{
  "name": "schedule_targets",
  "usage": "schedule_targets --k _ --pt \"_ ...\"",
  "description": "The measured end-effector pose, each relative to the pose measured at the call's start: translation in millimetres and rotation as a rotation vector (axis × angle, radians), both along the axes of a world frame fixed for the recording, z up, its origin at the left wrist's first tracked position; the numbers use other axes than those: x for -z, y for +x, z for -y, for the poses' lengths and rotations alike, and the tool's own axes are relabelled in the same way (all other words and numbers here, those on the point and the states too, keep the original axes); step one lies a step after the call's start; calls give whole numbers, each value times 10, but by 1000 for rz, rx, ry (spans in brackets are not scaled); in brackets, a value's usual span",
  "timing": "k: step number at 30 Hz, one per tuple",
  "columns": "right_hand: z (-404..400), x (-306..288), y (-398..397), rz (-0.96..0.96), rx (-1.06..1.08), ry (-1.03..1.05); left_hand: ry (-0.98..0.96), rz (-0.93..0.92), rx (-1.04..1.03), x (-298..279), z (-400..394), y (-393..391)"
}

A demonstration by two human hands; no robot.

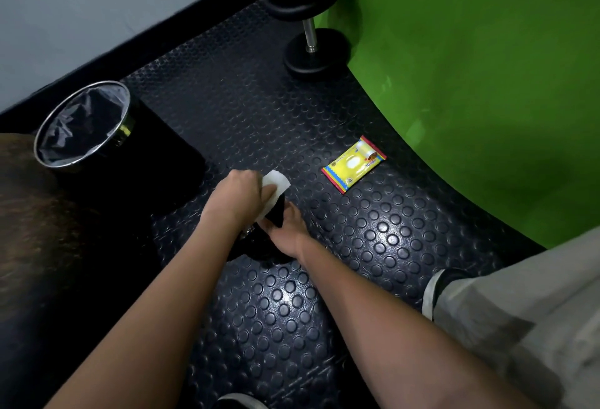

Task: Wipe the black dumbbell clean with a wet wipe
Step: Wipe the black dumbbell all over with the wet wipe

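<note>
Head view: the left hand (pixel 240 195) presses a white wet wipe (pixel 275 187) onto the upper end of the black dumbbell (pixel 276 213), fingers curled round the wipe. The right hand (pixel 285 233) steadies the dumbbell lower down, fingers against its side; how tightly it holds I cannot tell. The dumbbell sits on the studded rubber floor (pixel 373 246) between the hands, seemingly on end, long axis running up toward the camera, though dark on dark hides its outline. To wipe well, I'd keep the lower end braced, wrap the wipe around the head and twist. The yellow wipes pack (pixel 354 165) lies nearby, the bin (pixel 84 126) to the left
</note>
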State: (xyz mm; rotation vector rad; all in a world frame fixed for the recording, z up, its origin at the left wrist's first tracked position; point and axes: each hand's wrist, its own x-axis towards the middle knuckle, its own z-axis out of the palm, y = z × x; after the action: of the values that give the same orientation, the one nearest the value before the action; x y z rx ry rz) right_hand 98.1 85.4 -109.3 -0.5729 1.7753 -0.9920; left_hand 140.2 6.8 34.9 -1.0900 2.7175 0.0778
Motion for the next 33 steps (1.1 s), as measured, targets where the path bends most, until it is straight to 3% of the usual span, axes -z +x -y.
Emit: schedule_targets --k 8,19,28,33 --pt "16 -3 16 24 27 -8 -15 -27 22 -162 -60 367" --pt "25 50 19 -27 4 -14 -31 67 -7 24 -27 -194" --pt "40 52 21 5 21 5 94 -137 -25 -66 22 238" --pt "-4 59 28 26 23 -46 132 -136 -51 -128 27 504"
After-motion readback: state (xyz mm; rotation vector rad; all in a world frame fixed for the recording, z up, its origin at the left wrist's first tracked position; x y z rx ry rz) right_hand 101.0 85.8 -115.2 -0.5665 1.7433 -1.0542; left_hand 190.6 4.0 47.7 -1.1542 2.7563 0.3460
